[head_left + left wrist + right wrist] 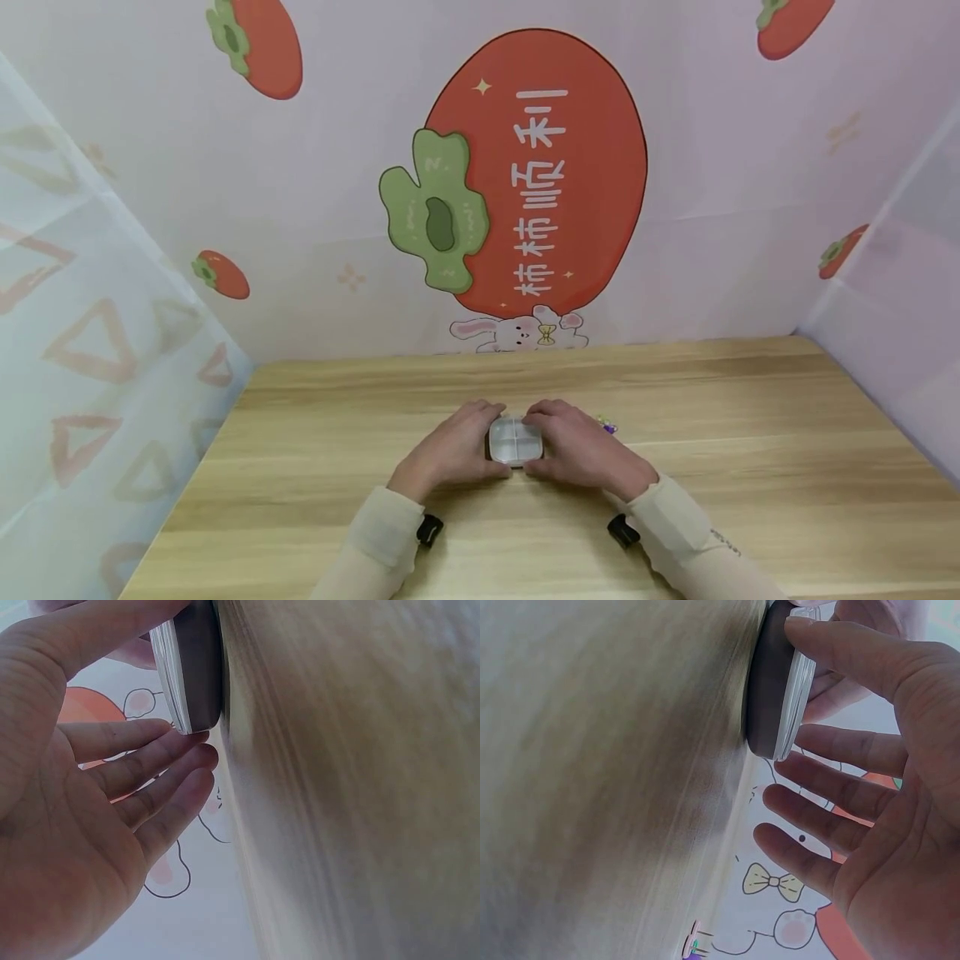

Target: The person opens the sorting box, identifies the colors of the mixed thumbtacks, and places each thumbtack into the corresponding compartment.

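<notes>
A small pill box (514,448) with a dark base and a clear lid sits on the table between both hands. Dividers split it into several compartments, and no contents show through the lid. My left hand (459,446) holds its left side, thumb at the near edge and fingertips at the far edge. On the right side, my right hand (576,443) grips it the same way, its thumb (804,631) against the lid's rim. The other fingers of both hands spread loosely past the box in the wrist views.
Just beyond the right hand lie small coloured pieces (606,425), purple and yellow-green. The wood-grain table (337,433) meets a printed backdrop (697,275) with persimmons and a rabbit. Pale cloth side walls (97,333) stand at left and right.
</notes>
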A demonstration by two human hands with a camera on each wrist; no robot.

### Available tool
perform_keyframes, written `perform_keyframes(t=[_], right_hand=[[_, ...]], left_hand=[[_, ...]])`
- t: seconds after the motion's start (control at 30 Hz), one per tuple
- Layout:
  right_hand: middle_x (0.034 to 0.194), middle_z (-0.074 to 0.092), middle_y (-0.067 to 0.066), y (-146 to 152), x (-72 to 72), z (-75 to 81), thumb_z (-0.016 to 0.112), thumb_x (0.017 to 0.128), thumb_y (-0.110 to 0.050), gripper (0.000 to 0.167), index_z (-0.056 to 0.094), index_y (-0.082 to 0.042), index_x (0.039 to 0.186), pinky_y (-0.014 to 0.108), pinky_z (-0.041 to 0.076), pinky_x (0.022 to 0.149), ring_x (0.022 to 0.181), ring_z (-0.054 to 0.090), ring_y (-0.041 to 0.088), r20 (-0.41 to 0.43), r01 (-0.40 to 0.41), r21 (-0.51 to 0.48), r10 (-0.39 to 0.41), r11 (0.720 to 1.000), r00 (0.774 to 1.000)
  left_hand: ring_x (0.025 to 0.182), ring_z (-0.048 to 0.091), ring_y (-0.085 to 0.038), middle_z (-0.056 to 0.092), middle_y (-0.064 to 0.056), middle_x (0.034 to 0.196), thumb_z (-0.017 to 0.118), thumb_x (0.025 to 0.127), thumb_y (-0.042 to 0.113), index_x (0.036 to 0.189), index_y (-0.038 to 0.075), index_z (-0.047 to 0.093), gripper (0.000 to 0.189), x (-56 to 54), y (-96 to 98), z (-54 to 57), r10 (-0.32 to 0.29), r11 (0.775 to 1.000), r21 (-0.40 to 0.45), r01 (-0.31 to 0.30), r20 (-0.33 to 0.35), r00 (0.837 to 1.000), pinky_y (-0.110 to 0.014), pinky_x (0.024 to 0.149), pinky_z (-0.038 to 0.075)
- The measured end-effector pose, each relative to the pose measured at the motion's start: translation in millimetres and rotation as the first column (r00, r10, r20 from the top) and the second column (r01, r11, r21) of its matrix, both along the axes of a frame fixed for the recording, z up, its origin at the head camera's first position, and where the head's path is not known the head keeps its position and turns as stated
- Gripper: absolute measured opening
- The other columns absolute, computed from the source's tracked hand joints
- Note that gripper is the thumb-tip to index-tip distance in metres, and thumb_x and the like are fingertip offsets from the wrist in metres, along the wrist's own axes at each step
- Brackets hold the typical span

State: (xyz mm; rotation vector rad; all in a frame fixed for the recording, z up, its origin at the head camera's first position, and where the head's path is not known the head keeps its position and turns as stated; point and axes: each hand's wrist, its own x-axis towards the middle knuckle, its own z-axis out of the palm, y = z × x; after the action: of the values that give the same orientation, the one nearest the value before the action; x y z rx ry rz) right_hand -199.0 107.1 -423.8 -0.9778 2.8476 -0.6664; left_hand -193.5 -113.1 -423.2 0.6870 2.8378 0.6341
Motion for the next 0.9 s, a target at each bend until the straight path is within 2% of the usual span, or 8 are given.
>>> perform_keyframes(t=[0.2,0.47,0.9], right_hand=[[0.13,0.061,0.01,-1.9,1.5,0.1,0.087,0.081,-0.034,0.058,0.068,-0.002,0.126,0.047,0.049,0.1,0.118,0.056,0.027,0.002,-0.02,0.003,0.02,1.0,1.0],[0.129,0.061,0.009,0.8,1.4,-0.1,0.087,0.081,-0.034,0.057,0.069,-0.003,0.125,0.046,0.05,0.099,0.118,0.056,0.027,-0.017,-0.02,0.008,0.02,1.0,1.0],[0.13,0.061,0.009,0.9,1.4,-1.0,0.087,0.081,-0.035,0.057,0.069,-0.003,0.125,0.047,0.049,0.1,0.118,0.056,0.027,-0.024,-0.017,0.013,0.018,1.0,1.0]], left_hand=[[0.134,0.047,-0.028,0.049,-0.014,0.147,0.087,0.081,0.04,0.148,0.003,0.048,0.087,3.0,-2.9,-1.2,0.009,1.0,0.0,-0.009,0.004,1.0,-0.045,0.109,0.043],[0.127,0.051,-0.025,0.052,-0.013,0.143,0.087,0.081,0.039,0.148,0.002,0.048,0.086,1.1,-0.1,-2.0,-0.009,1.0,0.006,0.009,-0.018,1.0,-0.043,0.106,0.045],[0.124,0.052,-0.023,0.054,-0.011,0.141,0.087,0.08,0.039,0.147,0.002,0.049,0.086,1.1,0.4,-2.1,-0.008,1.0,0.004,0.008,-0.024,1.0,-0.043,0.105,0.046]])
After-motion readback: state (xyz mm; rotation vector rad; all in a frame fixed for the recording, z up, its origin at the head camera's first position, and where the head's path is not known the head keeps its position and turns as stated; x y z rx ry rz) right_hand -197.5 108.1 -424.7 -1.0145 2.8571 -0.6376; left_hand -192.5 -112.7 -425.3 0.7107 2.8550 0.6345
